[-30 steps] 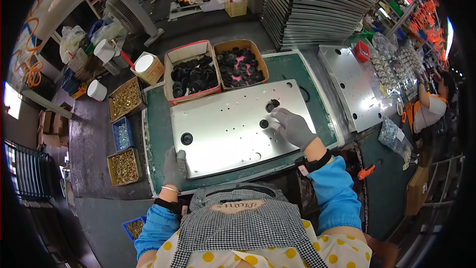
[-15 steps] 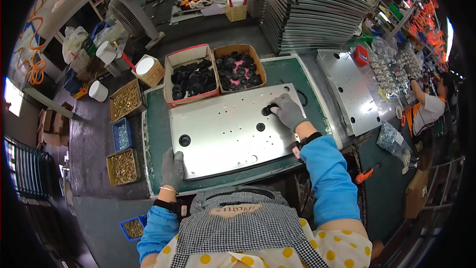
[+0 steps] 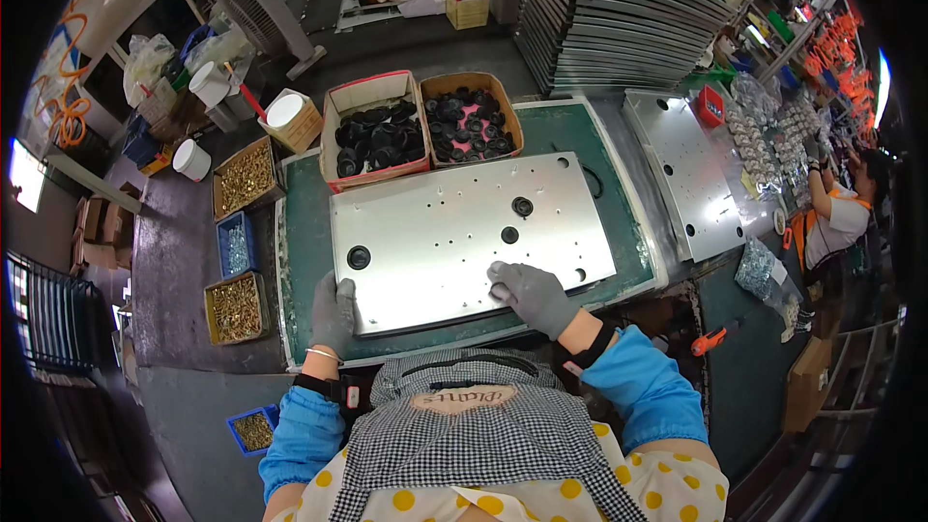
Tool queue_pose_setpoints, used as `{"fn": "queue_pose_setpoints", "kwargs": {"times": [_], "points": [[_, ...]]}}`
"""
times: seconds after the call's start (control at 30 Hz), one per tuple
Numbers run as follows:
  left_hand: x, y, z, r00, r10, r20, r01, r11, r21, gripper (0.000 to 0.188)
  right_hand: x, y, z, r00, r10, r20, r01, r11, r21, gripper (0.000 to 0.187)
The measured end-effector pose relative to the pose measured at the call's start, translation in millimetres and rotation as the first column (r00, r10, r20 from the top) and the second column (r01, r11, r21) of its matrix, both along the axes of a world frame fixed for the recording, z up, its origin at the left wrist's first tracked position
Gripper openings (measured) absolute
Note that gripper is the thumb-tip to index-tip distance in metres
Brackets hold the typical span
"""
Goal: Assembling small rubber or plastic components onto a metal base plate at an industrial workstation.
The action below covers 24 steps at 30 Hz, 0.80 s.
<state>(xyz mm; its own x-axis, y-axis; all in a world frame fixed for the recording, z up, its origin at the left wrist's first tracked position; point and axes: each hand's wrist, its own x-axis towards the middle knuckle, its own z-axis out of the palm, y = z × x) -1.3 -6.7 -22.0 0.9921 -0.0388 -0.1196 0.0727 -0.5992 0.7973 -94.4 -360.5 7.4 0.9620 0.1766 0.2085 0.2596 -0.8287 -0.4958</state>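
On green mat [image 3: 300,232] — one metal plate [image 3: 454,222], two gloved hands [image 3: 530,295], three black grommets [image 3: 522,206].

Metal plate on a mat, hands at its near edge

The metal plate [image 3: 464,232] lies on the mat [image 3: 300,232] on the desk [image 3: 184,251]. Left hand [image 3: 334,311] grips its near-left corner; right hand [image 3: 530,294] rests on its near edge. Two boxes of grommets [image 3: 421,126] sit beyond the fingers [image 3: 499,275]; stacked plates [image 3: 619,19] stand farther back, to their right.

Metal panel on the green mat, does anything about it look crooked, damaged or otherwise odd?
Nothing stands out. The metal panel lies flat and roughly square on the green mat, with three black grommets seated in holes. The left hand and right hand rest on its near edge.
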Motion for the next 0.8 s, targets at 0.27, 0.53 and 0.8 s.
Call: {"fn": "queue_pose_setpoints", "kwargs": {"times": [0.27, 0.53, 0.8], "points": [[-2, 1, 1, 0.999, -0.014, 0.034, 0.011, 0.998, 0.069, 0.043, -9, 15, -1, 0.994, -0.058, 0.091, 0.073, 0.984, -0.166, 0.016], [-4, -5, 5, 0.998, 0.058, 0.007, -0.058, 0.998, 0.000, 0.041, -2, 0, 8, 0.989, 0.133, -0.061, -0.136, 0.989, -0.055, 0.020], [-1, -5, 6, 0.999, 0.027, 0.025, -0.027, 0.999, 0.027, 0.040, 35, -16, 35, 0.824, 0.235, -0.516, -0.236, 0.970, 0.064, 0.035]]}}
